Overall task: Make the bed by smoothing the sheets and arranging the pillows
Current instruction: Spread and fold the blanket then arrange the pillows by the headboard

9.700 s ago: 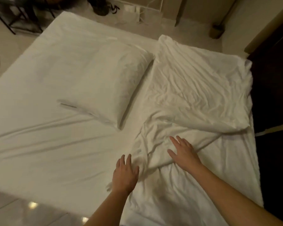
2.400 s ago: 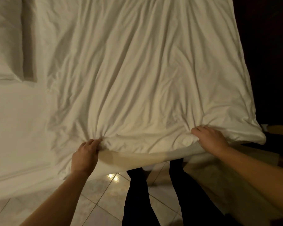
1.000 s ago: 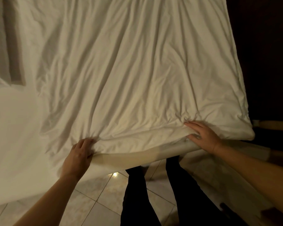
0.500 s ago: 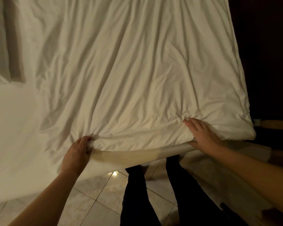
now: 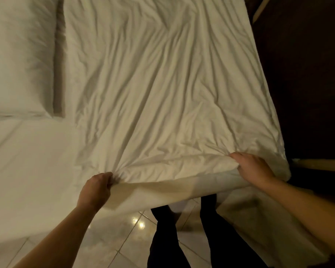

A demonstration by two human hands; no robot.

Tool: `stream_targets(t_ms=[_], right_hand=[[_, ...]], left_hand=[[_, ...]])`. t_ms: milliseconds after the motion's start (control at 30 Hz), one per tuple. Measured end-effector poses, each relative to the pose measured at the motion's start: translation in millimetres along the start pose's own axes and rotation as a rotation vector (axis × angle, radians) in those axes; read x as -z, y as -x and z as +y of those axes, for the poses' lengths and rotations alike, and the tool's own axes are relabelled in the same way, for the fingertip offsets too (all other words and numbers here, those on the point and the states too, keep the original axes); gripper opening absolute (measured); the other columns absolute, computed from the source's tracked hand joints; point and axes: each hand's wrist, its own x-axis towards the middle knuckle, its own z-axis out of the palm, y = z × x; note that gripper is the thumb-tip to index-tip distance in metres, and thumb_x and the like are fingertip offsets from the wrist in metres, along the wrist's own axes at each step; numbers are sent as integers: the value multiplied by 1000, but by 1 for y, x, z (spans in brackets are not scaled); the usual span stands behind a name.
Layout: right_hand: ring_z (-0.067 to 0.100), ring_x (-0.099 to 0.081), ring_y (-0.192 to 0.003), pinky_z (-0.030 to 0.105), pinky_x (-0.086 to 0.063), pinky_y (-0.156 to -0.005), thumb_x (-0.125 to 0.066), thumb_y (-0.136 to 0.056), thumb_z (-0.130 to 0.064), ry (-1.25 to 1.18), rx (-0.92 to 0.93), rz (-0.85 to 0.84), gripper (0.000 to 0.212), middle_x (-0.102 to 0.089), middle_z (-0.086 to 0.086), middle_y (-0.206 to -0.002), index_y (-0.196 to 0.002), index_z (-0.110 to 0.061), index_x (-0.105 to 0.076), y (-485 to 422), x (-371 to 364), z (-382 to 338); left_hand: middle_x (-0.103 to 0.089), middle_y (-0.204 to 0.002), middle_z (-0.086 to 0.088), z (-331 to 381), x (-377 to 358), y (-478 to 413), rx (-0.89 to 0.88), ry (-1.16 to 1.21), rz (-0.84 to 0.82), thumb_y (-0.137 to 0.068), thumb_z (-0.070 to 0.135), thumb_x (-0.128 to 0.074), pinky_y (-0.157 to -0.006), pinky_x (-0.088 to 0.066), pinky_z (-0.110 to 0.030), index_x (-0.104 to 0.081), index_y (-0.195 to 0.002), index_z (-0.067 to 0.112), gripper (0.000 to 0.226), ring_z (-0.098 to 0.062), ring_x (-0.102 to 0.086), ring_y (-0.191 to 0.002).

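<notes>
Quick count first: one rumpled white duvet [image 5: 162,93], one plump white pillow [image 5: 19,55], one smooth white bottom sheet [image 5: 27,151], two bare hands, and two legs in dark trousers [image 5: 166,238] standing on the glossy pale tiled floor [image 5: 112,238].

The duvet covers the right part of the bed, creased all over, with long folds fanning out from the two spots where it's held. Its near edge runs along the foot of the bed, right in front of the person. The pillow lies at the upper left, just beside the duvet's left edge with a shadowed gap between them. The bottom sheet is bare at the lower left.

The left hand [image 5: 96,187] has its fingers curled tight into a bunch of fabric at the duvet's near left corner. The right hand [image 5: 253,169] is on the near edge close to the right corner, fingers bent over and gripping the hem.

Half a second ago that right hand lay flatter on the cloth with the fingers stretched out; now they're hooked round the edge. The left hand's grip looks the same as before. More of the pillow is in view than earlier too. Dark wooden furniture [image 5: 307,74] sits along the right side.
</notes>
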Motion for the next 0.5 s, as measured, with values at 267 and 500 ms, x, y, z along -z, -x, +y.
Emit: stream_targets(t_ms=[267, 500], right_hand=[[31, -66, -105, 35, -53, -81, -52, -87, -4, -49, 69, 0, 43, -69, 8, -117, -123, -24, -64, 48, 125, 8], [29, -66, -107, 35, -53, -86, -61, -86, -6, -84, 51, 69, 36, -69, 5, -115, -117, -22, -70, 120, 193, 26]], left_hand=[[-52, -62, 6, 55, 92, 85, -14, -43, 176, -90, 10, -65, -49, -40, -33, -48, -65, 21, 32, -23, -51, -58], [-59, -65, 3, 104, 124, 148, -15, -75, 201, -85, 6, -61, -50, -37, -31, -51, -66, 18, 25, -25, -62, -66]])
